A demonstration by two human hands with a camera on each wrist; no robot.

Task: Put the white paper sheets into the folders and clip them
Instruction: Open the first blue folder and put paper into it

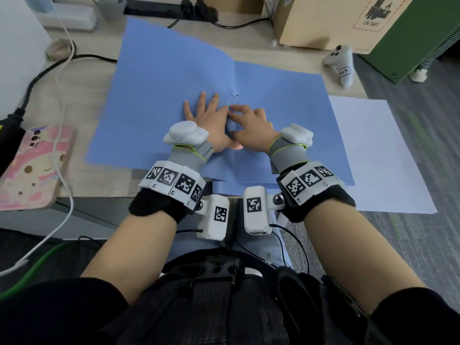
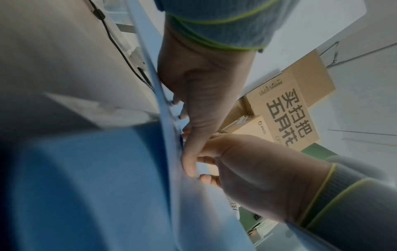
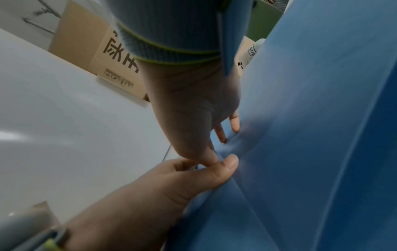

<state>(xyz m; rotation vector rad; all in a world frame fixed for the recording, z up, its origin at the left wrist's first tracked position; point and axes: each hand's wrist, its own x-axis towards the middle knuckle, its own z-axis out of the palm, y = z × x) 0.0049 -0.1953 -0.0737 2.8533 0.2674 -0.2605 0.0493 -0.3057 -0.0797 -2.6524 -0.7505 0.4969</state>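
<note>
A blue folder (image 1: 161, 95) lies opened flat on the desk, its crease running toward me. My left hand (image 1: 206, 115) lies flat with spread fingers on the left half, right beside the crease. My right hand (image 1: 251, 123) has its fingers bent, fingertips down on the crease, and nothing shows in them. The two thumbs touch. A small black mark or clip (image 1: 235, 95) sits on the crease just beyond the fingers. One white paper sheet (image 1: 368, 150) lies right of the folder, overhanging the desk edge. The right wrist view shows the right hand (image 3: 193, 110) against the folder (image 3: 311, 118).
A phone in a pink case (image 1: 32, 165) lies at the left desk edge among white and black cables (image 1: 62, 95). Behind the folder are a cardboard box (image 1: 323, 18), a white controller (image 1: 342, 63), a green cabinet (image 1: 410, 41) and a power strip (image 1: 174, 8).
</note>
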